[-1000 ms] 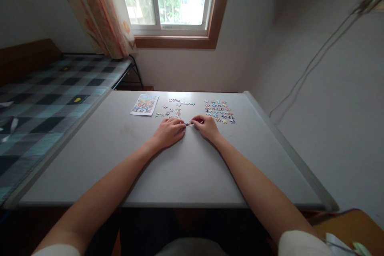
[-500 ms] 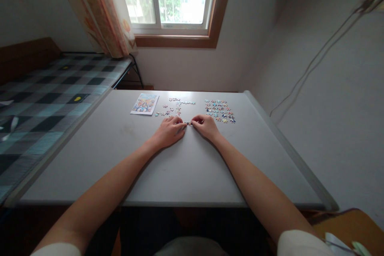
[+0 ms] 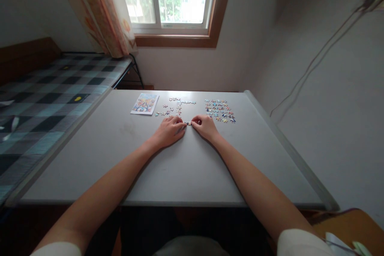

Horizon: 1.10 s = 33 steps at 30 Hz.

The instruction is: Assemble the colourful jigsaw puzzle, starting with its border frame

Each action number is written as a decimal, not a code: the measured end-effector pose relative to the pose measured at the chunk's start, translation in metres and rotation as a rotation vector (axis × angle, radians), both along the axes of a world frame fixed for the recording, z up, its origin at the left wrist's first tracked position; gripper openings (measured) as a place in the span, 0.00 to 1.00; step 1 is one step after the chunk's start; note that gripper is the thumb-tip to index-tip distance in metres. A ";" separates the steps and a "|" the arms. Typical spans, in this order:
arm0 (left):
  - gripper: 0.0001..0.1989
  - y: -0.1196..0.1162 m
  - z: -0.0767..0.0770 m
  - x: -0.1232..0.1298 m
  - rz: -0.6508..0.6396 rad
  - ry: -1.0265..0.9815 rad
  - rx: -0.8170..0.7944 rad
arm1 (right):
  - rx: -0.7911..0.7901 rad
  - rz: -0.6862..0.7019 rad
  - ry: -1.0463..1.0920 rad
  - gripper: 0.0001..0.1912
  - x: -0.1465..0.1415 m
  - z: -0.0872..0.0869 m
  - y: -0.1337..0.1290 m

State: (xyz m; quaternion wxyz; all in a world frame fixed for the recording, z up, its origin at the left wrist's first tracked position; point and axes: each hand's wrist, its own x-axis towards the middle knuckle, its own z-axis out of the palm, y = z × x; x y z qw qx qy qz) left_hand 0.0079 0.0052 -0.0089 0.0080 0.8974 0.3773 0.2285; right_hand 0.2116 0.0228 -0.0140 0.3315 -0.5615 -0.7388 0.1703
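Note:
Small jigsaw puzzle pieces (image 3: 189, 123) lie between my fingertips on the white table (image 3: 186, 164). My left hand (image 3: 169, 131) rests on the tabletop, its thumb and fingers closed at the left end of these pieces. From the other side, my right hand (image 3: 206, 127) pinches at their right end. Beyond my hands, joined puzzle pieces (image 3: 179, 108) form a corner, with one strip along the top and one down the left. The lower part of that strip is hidden behind my left hand.
Several rows of loose puzzle pieces (image 3: 218, 110) lie right of my hands. Other loose pieces (image 3: 164, 113) are scattered on the left, beside a printed picture sheet (image 3: 145, 104). A bed with a checked cover (image 3: 99, 74) stands left of the table; a wall (image 3: 330, 100) borders its right.
Both hands stay in nearly the same place, fingers still at the small pieces. Nothing else has visibly moved.

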 end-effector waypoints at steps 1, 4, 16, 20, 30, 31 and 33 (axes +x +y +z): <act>0.13 0.000 0.000 0.000 0.001 -0.002 0.000 | 0.007 0.006 0.001 0.05 0.000 0.000 0.000; 0.14 0.000 0.000 0.000 0.002 -0.009 0.001 | 0.032 0.047 0.029 0.05 0.001 0.001 -0.001; 0.14 0.002 -0.005 -0.001 0.004 -0.017 0.007 | -0.017 0.067 -0.020 0.05 -0.001 0.003 -0.003; 0.14 0.002 -0.005 -0.001 -0.005 -0.028 0.011 | 0.021 0.063 0.011 0.07 0.000 0.001 -0.002; 0.18 -0.002 0.001 -0.001 0.084 0.021 -0.159 | 0.035 -0.051 -0.115 0.11 0.013 -0.003 0.002; 0.18 -0.002 0.002 -0.001 0.097 0.041 -0.183 | 0.038 -0.047 -0.145 0.11 0.012 -0.003 0.001; 0.18 -0.003 0.004 0.000 0.113 0.061 -0.201 | 0.037 -0.040 -0.174 0.11 0.010 -0.002 0.000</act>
